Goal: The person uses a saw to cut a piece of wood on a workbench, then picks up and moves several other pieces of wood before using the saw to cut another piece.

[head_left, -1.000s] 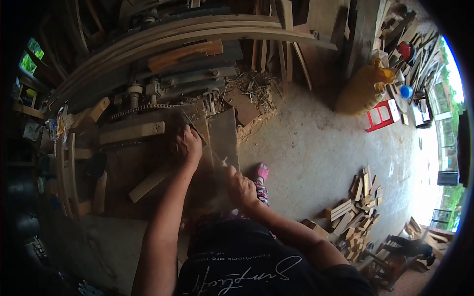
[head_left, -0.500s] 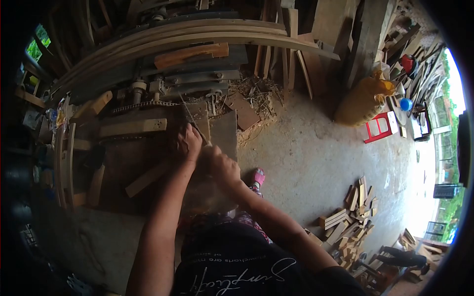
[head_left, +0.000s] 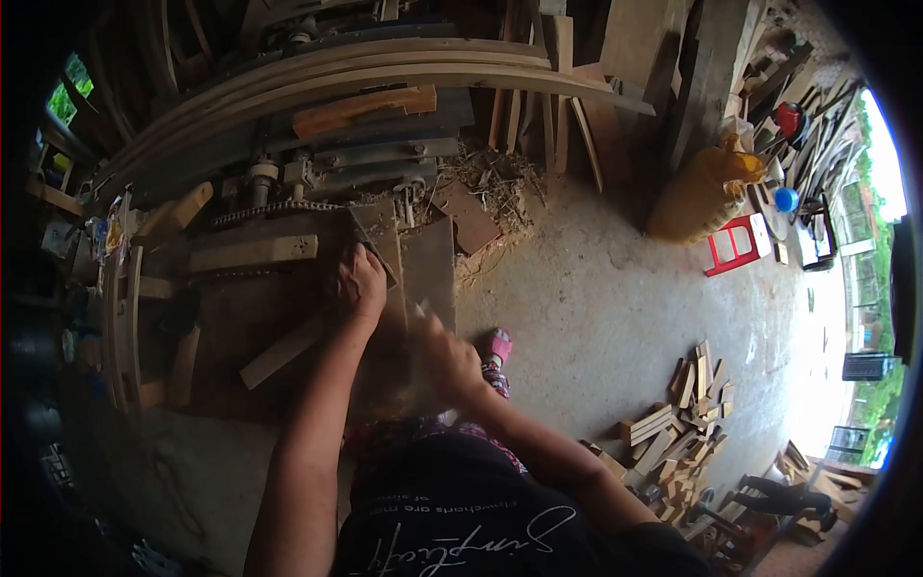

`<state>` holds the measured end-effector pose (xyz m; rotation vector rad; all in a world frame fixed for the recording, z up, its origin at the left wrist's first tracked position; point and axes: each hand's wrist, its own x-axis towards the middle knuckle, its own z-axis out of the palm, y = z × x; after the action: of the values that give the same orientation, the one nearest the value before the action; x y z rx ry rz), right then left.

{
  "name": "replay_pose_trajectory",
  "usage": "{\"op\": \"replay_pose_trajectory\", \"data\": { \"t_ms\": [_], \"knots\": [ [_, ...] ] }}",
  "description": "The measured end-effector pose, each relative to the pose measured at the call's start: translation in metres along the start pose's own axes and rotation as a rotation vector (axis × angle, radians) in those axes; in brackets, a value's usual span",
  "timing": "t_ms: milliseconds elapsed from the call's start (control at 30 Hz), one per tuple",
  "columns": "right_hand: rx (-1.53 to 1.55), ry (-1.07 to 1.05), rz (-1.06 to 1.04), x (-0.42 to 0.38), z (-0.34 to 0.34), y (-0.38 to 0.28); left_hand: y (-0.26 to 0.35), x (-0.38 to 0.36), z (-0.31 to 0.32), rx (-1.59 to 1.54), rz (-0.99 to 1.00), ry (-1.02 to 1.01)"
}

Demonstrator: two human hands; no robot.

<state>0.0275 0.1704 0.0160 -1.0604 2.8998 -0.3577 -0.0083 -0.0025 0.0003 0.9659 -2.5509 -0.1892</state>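
Observation:
My left hand [head_left: 361,282] is closed over a small dark-edged wood piece [head_left: 385,267] on the worn workbench [head_left: 428,264]. Its fingertips press at the piece's upper end, and the palm hides most of it. My right hand [head_left: 447,358] is nearer my body, a little to the right. It is wrapped round the handle of a long, thin tool [head_left: 421,309], whose shaft is smeared by motion; I cannot tell whether it is a file or a saw. A flat board [head_left: 383,223] lies just beyond my left hand.
A chain [head_left: 279,209] and metal machine parts lie beyond the bench, with a squared timber [head_left: 255,252] at left. Shavings [head_left: 495,188] cover the floor by the bench corner. My foot [head_left: 498,344] is at right, before a heap of offcuts [head_left: 673,442]. A red stool [head_left: 734,247] stands farther off.
My right hand has drawn back toward my body with the thin tool, which lay across the wood beside my left hand earlier. My left hand keeps its place on the wood piece.

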Motion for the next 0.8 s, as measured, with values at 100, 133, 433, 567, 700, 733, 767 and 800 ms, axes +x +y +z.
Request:
{"op": "replay_pose_trajectory", "data": {
  "t_ms": [100, 133, 433, 567, 700, 733, 767, 800],
  "knots": [
    [0.06, -0.199, 0.135, -0.021, -0.005, 0.002, 0.002, 0.001, 0.0, 0.015, -0.021, 0.004],
    [0.062, -0.212, 0.142, -0.009, 0.007, -0.001, 0.002, 0.0, -0.001, 0.038, -0.028, -0.016],
    [0.063, -0.307, 0.142, -0.019, -0.012, 0.004, 0.002, 0.004, 0.002, 0.037, -0.037, -0.018],
    [0.058, -0.127, 0.013, 0.032, 0.0, -0.007, -0.001, 0.001, 0.001, 0.078, -0.048, -0.112],
    [0.097, -0.053, 0.029, 0.006, -0.001, -0.001, 0.0, 0.003, -0.002, 0.069, -0.018, -0.078],
    [0.09, -0.054, 0.024, -0.001, -0.01, 0.001, 0.001, 0.003, -0.002, 0.067, -0.027, -0.055],
    [0.088, -0.138, 0.072, -0.008, -0.021, 0.002, 0.001, 0.001, -0.001, 0.067, -0.041, -0.035],
    [0.088, -0.229, 0.125, -0.015, -0.026, 0.001, 0.001, -0.001, -0.002, 0.068, -0.051, -0.046]
  ]
}}
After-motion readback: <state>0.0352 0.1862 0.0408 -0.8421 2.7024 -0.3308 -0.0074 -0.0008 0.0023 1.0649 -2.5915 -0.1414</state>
